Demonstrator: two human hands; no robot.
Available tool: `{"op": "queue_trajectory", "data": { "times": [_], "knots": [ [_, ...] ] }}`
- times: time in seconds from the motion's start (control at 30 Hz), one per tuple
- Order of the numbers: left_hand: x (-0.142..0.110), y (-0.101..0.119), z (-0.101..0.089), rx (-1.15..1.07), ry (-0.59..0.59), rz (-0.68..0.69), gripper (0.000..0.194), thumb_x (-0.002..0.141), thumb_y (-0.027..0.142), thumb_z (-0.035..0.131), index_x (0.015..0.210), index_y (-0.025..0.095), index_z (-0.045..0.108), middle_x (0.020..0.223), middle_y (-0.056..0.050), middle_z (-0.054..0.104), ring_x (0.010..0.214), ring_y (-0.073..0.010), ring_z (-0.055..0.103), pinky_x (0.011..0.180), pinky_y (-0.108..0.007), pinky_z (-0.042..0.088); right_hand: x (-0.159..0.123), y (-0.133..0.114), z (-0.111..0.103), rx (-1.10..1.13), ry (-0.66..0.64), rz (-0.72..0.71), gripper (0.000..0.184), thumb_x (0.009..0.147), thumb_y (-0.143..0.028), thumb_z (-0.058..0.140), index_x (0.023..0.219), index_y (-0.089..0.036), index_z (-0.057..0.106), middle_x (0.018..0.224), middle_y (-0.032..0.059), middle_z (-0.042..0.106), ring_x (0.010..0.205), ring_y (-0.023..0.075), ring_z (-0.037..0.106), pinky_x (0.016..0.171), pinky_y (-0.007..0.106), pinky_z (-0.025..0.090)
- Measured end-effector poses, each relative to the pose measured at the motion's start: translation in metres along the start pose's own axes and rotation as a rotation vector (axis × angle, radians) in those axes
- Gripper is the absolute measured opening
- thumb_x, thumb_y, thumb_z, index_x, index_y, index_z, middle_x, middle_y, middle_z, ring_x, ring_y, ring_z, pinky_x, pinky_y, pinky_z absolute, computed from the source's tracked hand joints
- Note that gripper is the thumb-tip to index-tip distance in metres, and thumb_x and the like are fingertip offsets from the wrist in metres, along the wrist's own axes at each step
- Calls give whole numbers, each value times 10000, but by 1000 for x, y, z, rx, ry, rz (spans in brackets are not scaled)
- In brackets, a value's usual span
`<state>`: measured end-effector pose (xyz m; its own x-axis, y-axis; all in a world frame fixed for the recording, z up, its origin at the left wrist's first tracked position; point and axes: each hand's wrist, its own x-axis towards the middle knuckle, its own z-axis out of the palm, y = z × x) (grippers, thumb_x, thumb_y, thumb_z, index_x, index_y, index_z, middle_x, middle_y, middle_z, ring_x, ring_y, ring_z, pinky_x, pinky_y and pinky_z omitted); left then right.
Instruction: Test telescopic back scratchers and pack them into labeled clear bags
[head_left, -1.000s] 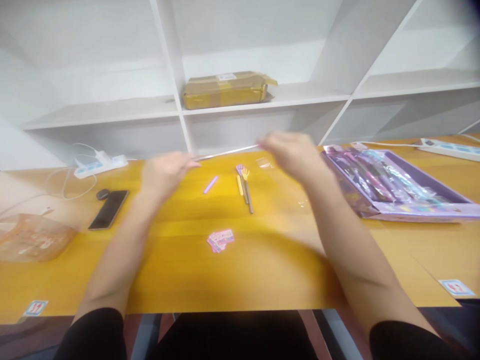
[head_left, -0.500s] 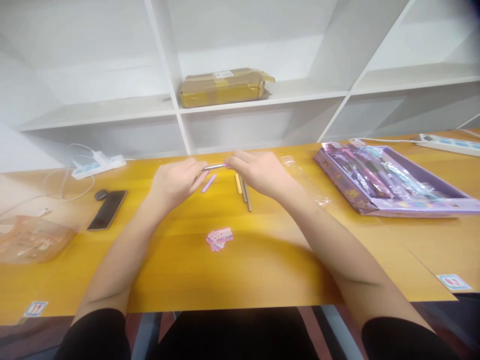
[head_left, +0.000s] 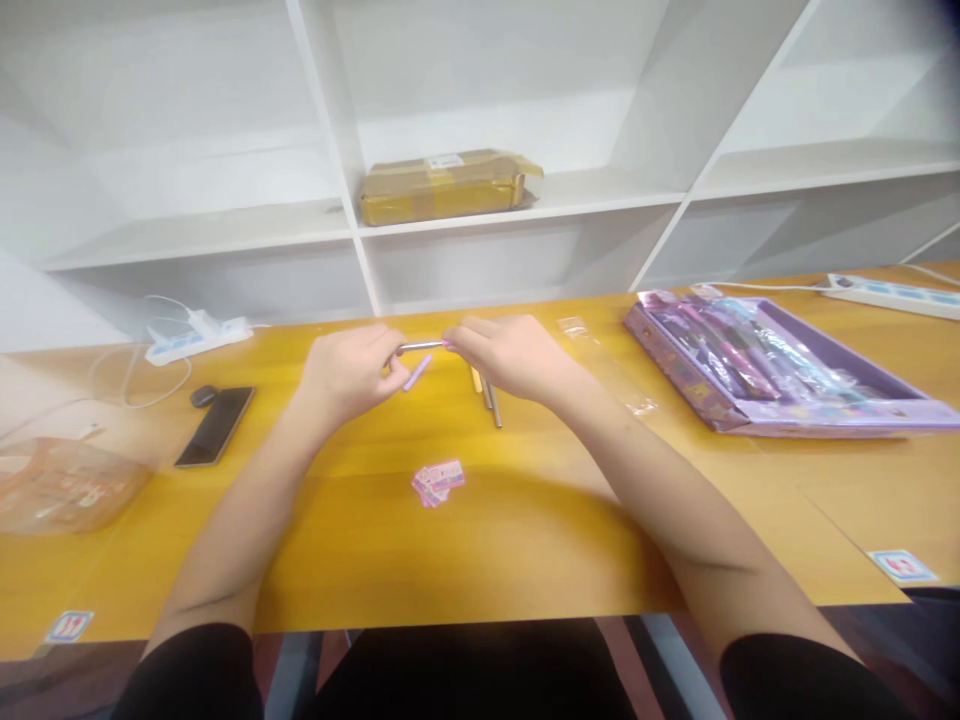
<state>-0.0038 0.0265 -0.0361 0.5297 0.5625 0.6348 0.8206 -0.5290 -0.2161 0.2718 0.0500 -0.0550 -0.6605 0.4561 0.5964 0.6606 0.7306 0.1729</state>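
A thin silvery tube [head_left: 421, 346] spans the gap between my two hands above the table, with a small pink spot at its right end. My left hand [head_left: 349, 370] pinches the left end, and my right hand [head_left: 501, 352] grips the right end. Just beside my left fingertips a short purple stick [head_left: 417, 373] lies on the wood. Partly under my right hand are a yellow stick [head_left: 476, 379] and metallic rods [head_left: 496, 408]. Nearer to me sits a small fanned pile of pink printed cards [head_left: 438, 483].
A purple tray [head_left: 847, 420] of wrapped pens stands at the right, beside a clear plastic sleeve [head_left: 607, 365]. At the left are a phone [head_left: 215, 427], a power strip [head_left: 199, 338] and an orange plastic bag [head_left: 71, 485]. A taped parcel [head_left: 450, 188] rests on the shelf behind.
Both hands still hold the tube, now nearly level. My left hand has shifted slightly, bringing its fingers closer to the purple stick. The whole view has moved a little.
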Motion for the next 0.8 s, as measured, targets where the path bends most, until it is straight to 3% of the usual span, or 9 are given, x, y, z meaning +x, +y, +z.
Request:
{"op": "queue_trajectory", "data": {
  "times": [0.33, 0.67, 0.73, 0.8],
  "knots": [
    [0, -1, 2, 20, -27, 0, 147, 867, 193, 596, 781, 221, 713, 733, -47, 740, 643, -191, 610, 556, -346, 308, 2, -4, -4, 12, -46, -5, 498, 1241, -416, 300, 1116, -202, 732, 892, 49, 721, 647, 151, 474, 610, 331, 202],
    [1, 5, -7, 101, 15, -37, 137, 843, 154, 582, 752, 225, 656, 702, -54, 690, 684, -226, 625, 614, -373, 367, 1, -6, -14, 35, -17, -40, 322, 1182, -203, 427, 1252, -216, 741, 953, 49, 790, 718, 164, 570, 633, 333, 238],
    [3, 0, -9, 117, 41, -72, 135, 829, 157, 578, 729, 232, 629, 680, -52, 655, 679, -228, 596, 619, -379, 355, 1, 3, -19, 15, 0, -17, 333, 1186, -221, 435, 1271, -242, 756, 972, 40, 806, 761, 171, 606, 650, 328, 271],
    [2, -18, -16, 138, 75, -160, 128, 805, 178, 585, 691, 235, 582, 672, -55, 622, 673, -228, 550, 613, -383, 302, -4, 28, -26, -25, 15, 40, 359, 1188, -240, 432, 1292, -283, 773, 1012, 29, 820, 820, 176, 641, 695, 318, 327]
  ]
}}
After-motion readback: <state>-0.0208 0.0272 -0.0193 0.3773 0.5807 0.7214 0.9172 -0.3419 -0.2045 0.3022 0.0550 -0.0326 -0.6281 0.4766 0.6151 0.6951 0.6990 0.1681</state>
